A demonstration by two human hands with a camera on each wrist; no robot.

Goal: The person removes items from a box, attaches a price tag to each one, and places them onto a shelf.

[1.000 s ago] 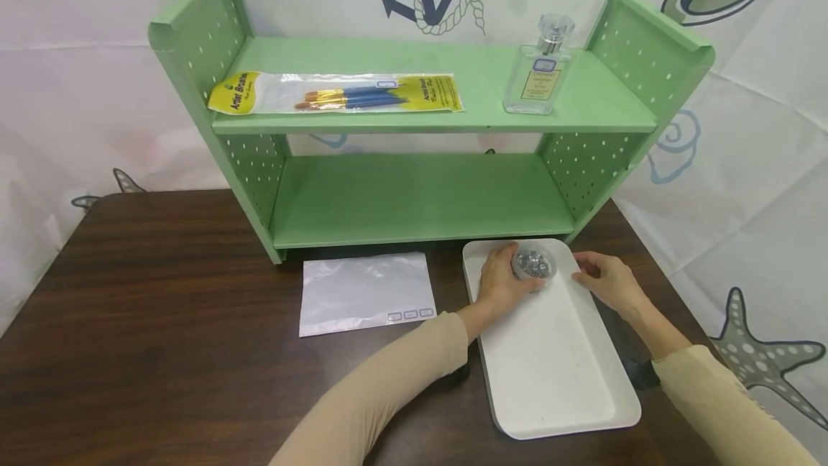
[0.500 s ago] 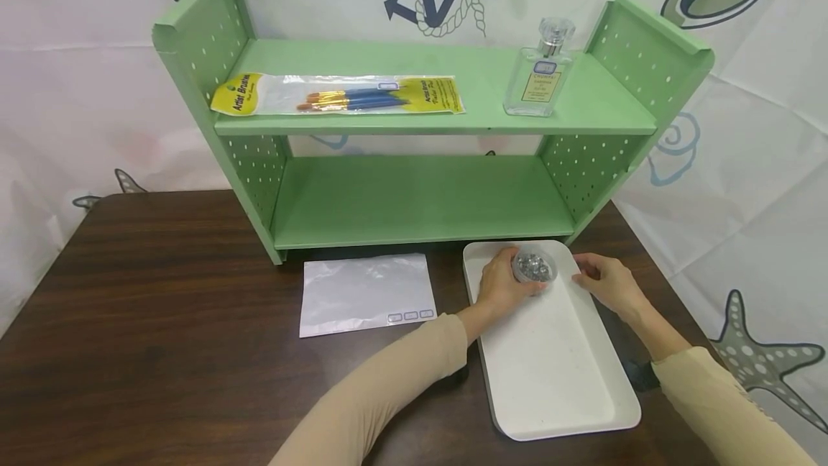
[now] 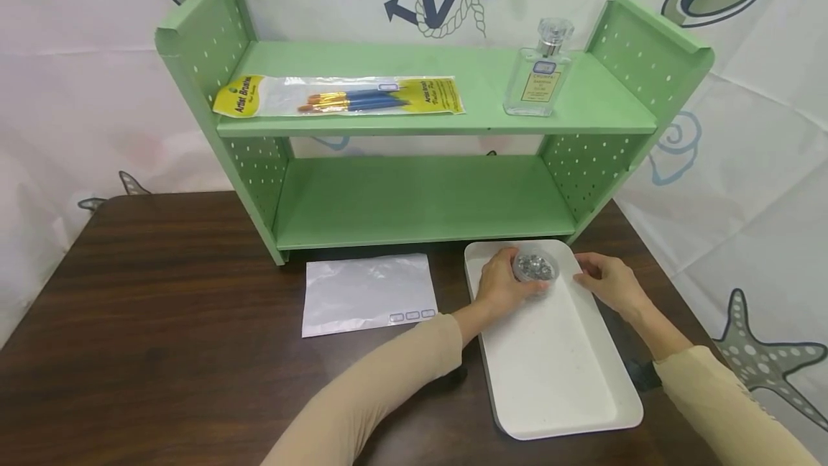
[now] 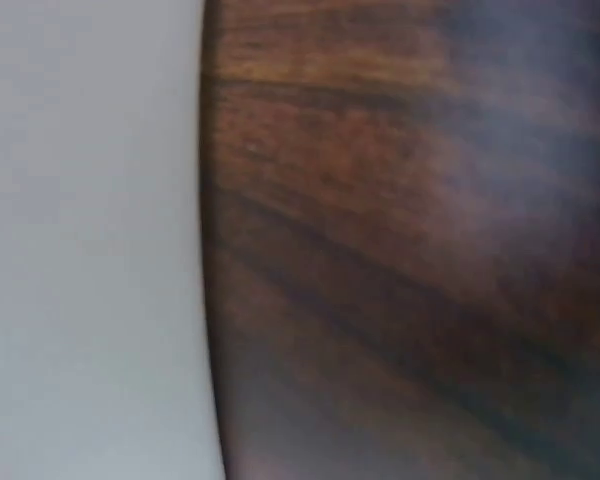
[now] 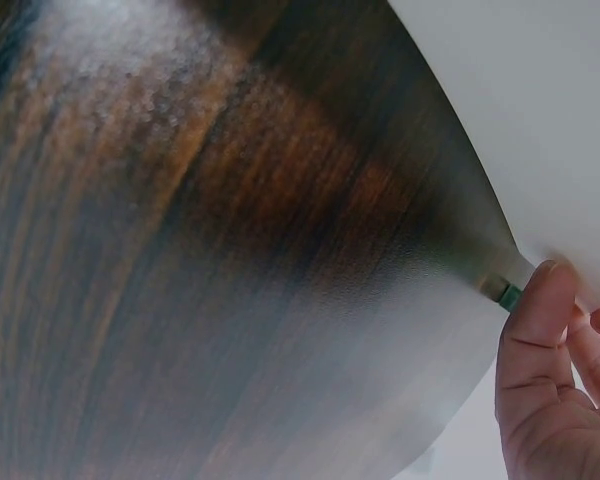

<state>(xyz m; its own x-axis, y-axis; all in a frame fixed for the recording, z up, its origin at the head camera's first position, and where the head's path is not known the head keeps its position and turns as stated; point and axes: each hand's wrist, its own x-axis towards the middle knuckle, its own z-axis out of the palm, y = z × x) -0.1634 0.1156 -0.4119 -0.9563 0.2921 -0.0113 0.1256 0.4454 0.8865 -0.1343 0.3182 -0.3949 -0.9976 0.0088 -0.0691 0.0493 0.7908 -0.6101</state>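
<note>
My left hand point(image 3: 501, 282) curls round a small clear round tub point(image 3: 535, 266) filled with silvery bits. The tub sits at the far end of a white tray point(image 3: 556, 372), with thumb and fingers on its sides. My right hand point(image 3: 611, 282) is at the tray's right rim near its far corner, thumb and fingertips pinching the edge. In the right wrist view, the right hand's thumb and bent fingers point(image 5: 545, 310) meet the tray's outer wall point(image 5: 540, 120). Only the tray's edge point(image 4: 100, 240) and blurred wood show in the left wrist view; the hand's grip is outside it.
A green two-tier shelf point(image 3: 414, 196) stands behind the tray. On its upper tier lie packaged artist brushes point(image 3: 349, 98) and a glass perfume bottle point(image 3: 537, 85). A flat white plastic sheet point(image 3: 369, 297) with small labels lies left of the tray on the dark wooden table point(image 3: 162, 336).
</note>
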